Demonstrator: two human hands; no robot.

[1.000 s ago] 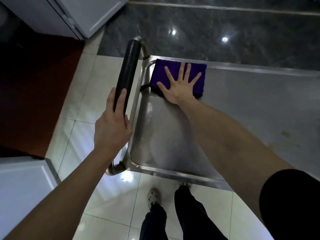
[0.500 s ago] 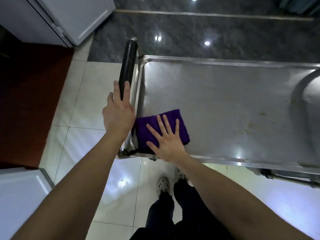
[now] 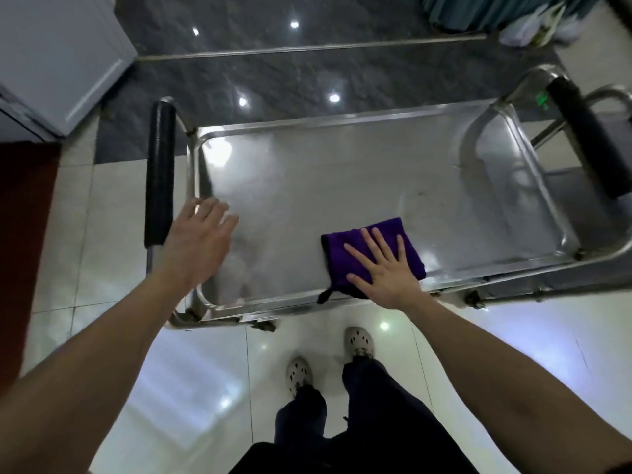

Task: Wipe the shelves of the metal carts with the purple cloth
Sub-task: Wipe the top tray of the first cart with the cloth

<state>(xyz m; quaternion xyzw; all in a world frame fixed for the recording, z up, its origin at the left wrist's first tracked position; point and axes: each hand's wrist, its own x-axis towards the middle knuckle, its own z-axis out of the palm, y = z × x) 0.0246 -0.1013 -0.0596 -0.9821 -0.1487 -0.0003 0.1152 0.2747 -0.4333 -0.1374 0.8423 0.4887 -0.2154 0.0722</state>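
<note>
A steel cart's top shelf (image 3: 342, 179) fills the middle of the head view, with a raised rim all round. The folded purple cloth (image 3: 345, 254) lies near the shelf's front edge, right of centre. My right hand (image 3: 386, 268) presses flat on it, fingers spread and straight. My left hand (image 3: 196, 242) hovers open over the shelf's left end, just off the black-padded handle (image 3: 158, 172), holding nothing.
A second cart with a black handle (image 3: 588, 138) butts against the right end. A white cabinet (image 3: 58, 59) stands at the back left, a red mat (image 3: 24, 254) at the left. My feet (image 3: 328, 357) stand on pale tiles before the cart.
My right hand has slid the cloth rightward along the shelf's front edge from the front left corner. My left hand has let go of the black handle and opened.
</note>
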